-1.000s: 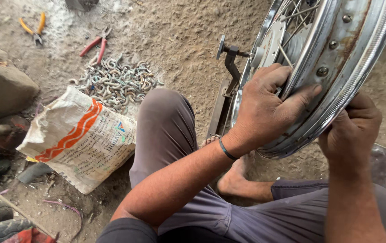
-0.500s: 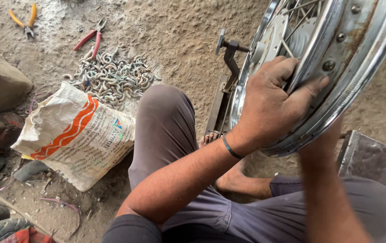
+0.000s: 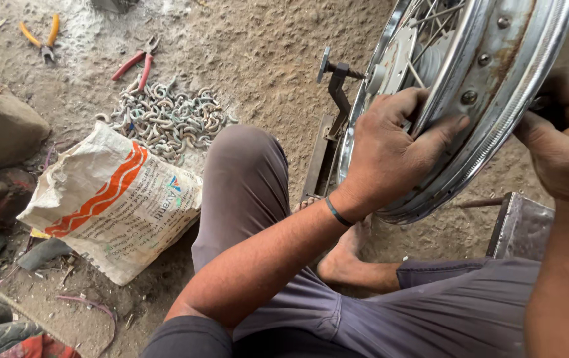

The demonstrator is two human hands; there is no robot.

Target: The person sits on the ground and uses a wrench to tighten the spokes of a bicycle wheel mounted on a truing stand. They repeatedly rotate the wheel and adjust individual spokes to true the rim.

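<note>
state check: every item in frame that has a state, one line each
Chrome spoked wheel rim: upright on stand, rust patches, gripped by both hands.
Left hand: closed over rim edge.
Right hand: on rim's outer side, grip unclear.
White woven sack: lying flat, crumpled.
Red-handled pliers: on ground, handles apart.
Yellow-handled pliers: on ground, handles apart.

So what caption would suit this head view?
Left hand and right hand grip a chrome spoked wheel rim above a dirt floor.

right hand (image 3: 566,142): back in view | raised beside wheel rim (image 3: 497,113)
</note>
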